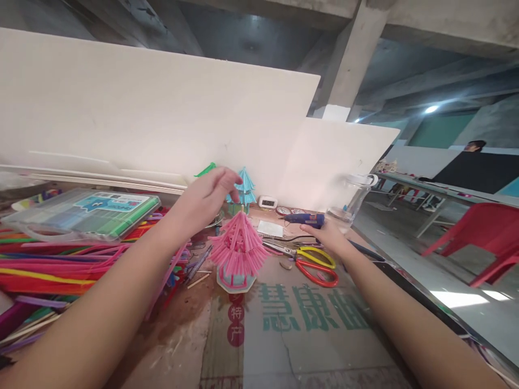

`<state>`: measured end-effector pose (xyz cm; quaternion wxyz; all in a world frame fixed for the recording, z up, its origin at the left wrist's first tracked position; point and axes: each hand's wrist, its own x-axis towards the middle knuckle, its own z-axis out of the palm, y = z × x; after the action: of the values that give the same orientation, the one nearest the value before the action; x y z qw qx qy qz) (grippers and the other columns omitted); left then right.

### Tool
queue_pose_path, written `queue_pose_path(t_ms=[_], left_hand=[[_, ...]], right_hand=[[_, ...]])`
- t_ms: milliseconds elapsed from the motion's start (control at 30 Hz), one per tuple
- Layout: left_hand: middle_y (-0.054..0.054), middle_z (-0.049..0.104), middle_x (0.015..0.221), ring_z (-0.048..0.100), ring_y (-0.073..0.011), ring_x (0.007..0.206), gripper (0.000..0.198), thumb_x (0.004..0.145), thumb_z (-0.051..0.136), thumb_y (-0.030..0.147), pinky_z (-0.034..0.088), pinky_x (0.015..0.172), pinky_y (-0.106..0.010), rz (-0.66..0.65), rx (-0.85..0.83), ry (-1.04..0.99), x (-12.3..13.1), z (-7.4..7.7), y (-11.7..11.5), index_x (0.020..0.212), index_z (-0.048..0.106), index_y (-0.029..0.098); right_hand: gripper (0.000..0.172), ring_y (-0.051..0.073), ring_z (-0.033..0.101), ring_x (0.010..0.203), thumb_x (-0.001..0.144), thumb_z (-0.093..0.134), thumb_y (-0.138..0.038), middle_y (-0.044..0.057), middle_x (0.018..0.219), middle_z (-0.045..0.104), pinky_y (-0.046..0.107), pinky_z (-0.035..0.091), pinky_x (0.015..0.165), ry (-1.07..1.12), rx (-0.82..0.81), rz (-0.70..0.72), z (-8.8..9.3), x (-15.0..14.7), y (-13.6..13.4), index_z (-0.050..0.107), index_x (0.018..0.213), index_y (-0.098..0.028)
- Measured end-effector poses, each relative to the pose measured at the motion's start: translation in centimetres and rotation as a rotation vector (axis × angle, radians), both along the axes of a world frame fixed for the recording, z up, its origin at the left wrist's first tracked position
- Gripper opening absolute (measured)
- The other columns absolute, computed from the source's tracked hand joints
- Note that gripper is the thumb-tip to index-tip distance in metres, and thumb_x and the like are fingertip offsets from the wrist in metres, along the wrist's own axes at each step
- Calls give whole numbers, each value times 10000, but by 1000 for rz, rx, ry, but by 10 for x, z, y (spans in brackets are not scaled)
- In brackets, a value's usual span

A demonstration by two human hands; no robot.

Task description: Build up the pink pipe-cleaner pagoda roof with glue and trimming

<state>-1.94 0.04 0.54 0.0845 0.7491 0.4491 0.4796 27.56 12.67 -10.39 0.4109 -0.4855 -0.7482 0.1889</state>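
Observation:
A pink pagoda model (237, 246) made of fuzzy stems stands upright on a pale octagonal base. Just above and behind its peak is my left hand (214, 192), loosely curved, with a gap between thumb and fingers and nothing visible in them. Partly behind that hand stands a blue pagoda (245, 189), with a green piece (206, 169) to its left. At the right, my right hand (330, 235) is around the handle end of a dark blue glue gun (304, 219), whose nozzle points left. Its fingers are mostly hidden.
Scissors (316, 265) with yellow and red handles lie near my right hand. A clear jar (348, 200), a white digital clock (267, 202) and a white card (270, 228) stand or lie behind. Colourful fuzzy stems (52, 265) and a plastic case (85, 213) fill the left.

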Motion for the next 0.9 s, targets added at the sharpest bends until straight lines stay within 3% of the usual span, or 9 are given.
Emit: queue_pose_path(t_ms=[167,267,400,567,700,800,867,900], left_hand=[[16,576,650,336,-71,410,204,915,402,328,244,416,-237,-132,-7,-447,7,14,-20,762,474,213],[10,543,636,340,-64,419,183,860,459,255,211,402,-234,-192,-106,-639,8,25,-27,693,504,194],[9,479,580,349,-63,456,198,804,517,216,266,414,-224,-163,-152,-720,3,32,-32,632,595,156],[33,442,523,363,-42,408,193,838,520,220,264,372,-183,-286,-202,-725,-2,33,-34,699,638,158],[23,541,590,437,-27,407,177,855,532,231,342,370,-144,-261,-232,-783,0,31,-32,737,637,152],[20,582,602,495,-32,412,159,845,563,252,414,404,-137,-260,-260,-759,4,26,-31,752,643,152],[13,601,593,541,-49,441,163,820,614,293,450,433,-141,-295,-287,-722,10,23,-31,756,656,148],[10,610,588,556,-58,454,173,803,639,311,462,446,-146,-317,-305,-704,13,21,-31,756,662,147]], right_hand=[[233,257,651,843,731,658,-335,69,864,719,344,495,734,-57,-74,-64,-7,-10,31,657,881,-155],[173,236,646,822,736,688,-297,58,824,709,332,488,739,-103,-113,-81,-6,-23,45,654,830,-156],[166,163,636,741,806,653,-297,32,789,679,333,503,731,-123,-167,-88,-18,-36,53,631,824,-133],[309,214,647,779,684,740,-297,81,820,699,339,504,734,-49,-137,-84,-27,-27,47,636,927,-136],[526,264,628,956,718,674,-374,162,1048,655,391,496,820,92,7,-181,-3,-8,35,542,1160,-119],[499,263,551,1106,798,543,-467,177,1197,565,423,435,940,222,192,-287,33,-1,16,508,1171,-137],[407,216,592,996,848,451,-487,127,1083,612,395,454,909,299,297,-299,59,-5,-6,541,1077,-163],[361,198,618,877,853,449,-481,99,946,640,372,483,846,381,350,-226,70,-11,-22,572,976,-165]])
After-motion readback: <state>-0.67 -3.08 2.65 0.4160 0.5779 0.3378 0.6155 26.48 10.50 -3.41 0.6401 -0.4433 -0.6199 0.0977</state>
